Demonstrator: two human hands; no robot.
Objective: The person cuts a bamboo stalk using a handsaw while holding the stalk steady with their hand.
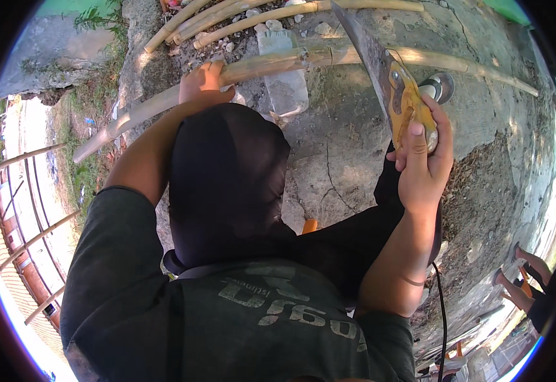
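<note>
My left hand [203,84] is closed around a long pale bamboo pole [259,66] left of its middle. The pole runs across the ground in front of me and lies over a grey concrete block [288,93]. In my right hand [423,156] is a hand saw, gripped by its worn yellow handle [408,95]. Its metal blade [365,48] points up and away, crossing in front of the pole in view; I cannot tell whether it touches. My bent knee [227,184], in black cloth, is close to the pole.
More bamboo poles [246,32] lie at the far side among small stones. Beside the saw handle sits a round, silver-rimmed thing [442,87]. The ground is cracked concrete [335,165], with loose gravel [475,197] to the right. Another person's legs [525,280] show at the right edge.
</note>
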